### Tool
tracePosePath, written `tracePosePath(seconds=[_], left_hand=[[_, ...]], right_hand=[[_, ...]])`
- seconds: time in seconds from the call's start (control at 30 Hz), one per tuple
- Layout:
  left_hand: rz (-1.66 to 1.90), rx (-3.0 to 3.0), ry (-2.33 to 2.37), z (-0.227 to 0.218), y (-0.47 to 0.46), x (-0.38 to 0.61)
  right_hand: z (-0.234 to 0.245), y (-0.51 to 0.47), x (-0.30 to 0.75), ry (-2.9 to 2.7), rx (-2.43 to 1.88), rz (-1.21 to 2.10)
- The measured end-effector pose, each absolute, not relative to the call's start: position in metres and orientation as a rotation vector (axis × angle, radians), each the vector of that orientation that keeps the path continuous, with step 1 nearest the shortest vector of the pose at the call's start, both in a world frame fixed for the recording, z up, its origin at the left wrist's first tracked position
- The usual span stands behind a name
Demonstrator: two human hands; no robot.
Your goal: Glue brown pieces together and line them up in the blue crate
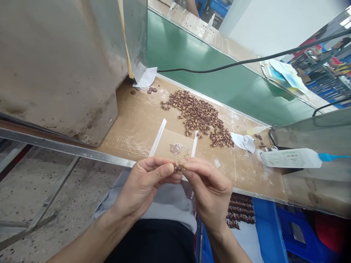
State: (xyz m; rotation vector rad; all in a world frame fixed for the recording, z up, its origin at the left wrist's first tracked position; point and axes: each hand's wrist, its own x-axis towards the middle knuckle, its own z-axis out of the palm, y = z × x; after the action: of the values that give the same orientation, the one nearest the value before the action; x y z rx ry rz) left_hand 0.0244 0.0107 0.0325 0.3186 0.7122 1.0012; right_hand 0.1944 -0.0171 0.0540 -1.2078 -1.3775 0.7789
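Pinching a small brown-and-copper part [178, 167] between the fingertips of my left hand [149, 179] and right hand [211, 186], I have both thumbs and forefingers nearly closed, with little more gap than the piece itself fills. From this remote seat I cannot tell how firmly they press, and the fingers cover most of the part. It is held near the front edge of the cardboard-covered bench [131, 124], just on my side of a small clear dish [176, 147].

My main worry is a slip: uneven pressure from the two hands could shoot the part out sideways, and so close to the edge it might drop to the floor [79, 204]. Squeezing too hard could bend its fine copper-coloured bits. Tiny grains [186, 151] lie beside the dish, between two white strips [158, 138]; a low knuckle could scatter them or tip the dish. Reaching carelessly beyond it could disturb the loose heap of similar parts [199, 113], and a sagging right forearm might knock the neat rows [242, 210] below the bench.
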Motion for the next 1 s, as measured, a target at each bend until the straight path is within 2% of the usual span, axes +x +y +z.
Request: tracePosePath(seconds=[0.37,0.73,1.0], left_hand=[[1.009,0.265,0.734,0.033,0.008,0.032],[0.927,0.398,0.769,0.019,0.007,0.038],[0.969,0.527,0.914,-0.005,0.004,0.031]], right_hand=[[0.050,-0.017,0.195,-1.449,-1.183,0.632],[0.044,-0.026,0.215,-1.381,-1.252,0.645],[-0.010,-0.019,0.320,-1.468,-1.614,0.115]])
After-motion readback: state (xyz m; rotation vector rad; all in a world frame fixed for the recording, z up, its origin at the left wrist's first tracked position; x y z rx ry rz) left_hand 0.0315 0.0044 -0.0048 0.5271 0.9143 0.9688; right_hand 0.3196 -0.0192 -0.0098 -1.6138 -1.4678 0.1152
